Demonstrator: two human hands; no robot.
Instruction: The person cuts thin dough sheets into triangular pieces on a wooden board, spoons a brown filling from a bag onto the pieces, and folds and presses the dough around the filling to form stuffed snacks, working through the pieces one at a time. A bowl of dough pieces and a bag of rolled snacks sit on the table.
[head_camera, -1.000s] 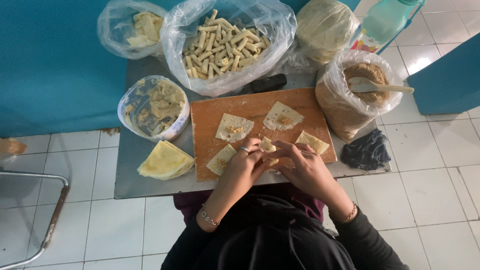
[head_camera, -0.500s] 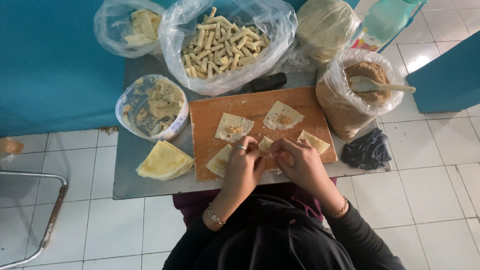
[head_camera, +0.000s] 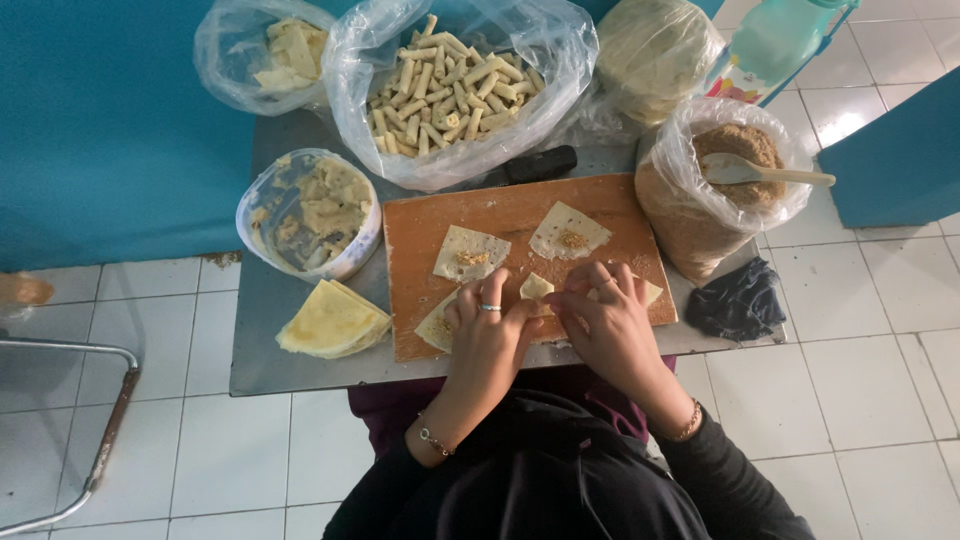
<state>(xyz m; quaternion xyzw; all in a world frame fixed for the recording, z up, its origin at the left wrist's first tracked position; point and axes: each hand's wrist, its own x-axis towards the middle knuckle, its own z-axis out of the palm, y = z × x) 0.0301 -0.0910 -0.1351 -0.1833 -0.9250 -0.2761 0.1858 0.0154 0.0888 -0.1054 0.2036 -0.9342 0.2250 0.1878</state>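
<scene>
On a wooden cutting board (head_camera: 500, 215) lie two flat square pastry wrappers (head_camera: 470, 253) (head_camera: 568, 231), each with a small heap of brown filling. My left hand (head_camera: 487, 335), with a ring, and my right hand (head_camera: 600, 318) meet at the board's near edge, both pinching a small folded wrapper (head_camera: 536, 287). Under my left hand lies another wrapper (head_camera: 436, 328); one more wrapper corner (head_camera: 652, 291) shows past my right hand.
A stack of yellow wrappers (head_camera: 332, 320) lies left of the board beside a bowl of paste (head_camera: 310, 212). Behind are a bag of finished rolls (head_camera: 450, 85), a bag of scraps (head_camera: 268, 52), a bag of brown filling with a spoon (head_camera: 735, 170), a black cloth (head_camera: 738, 300).
Both hands have shifted slightly while working the same small wrapper at the board's near edge; it now looks folded upward between the fingers. Nothing else has moved.
</scene>
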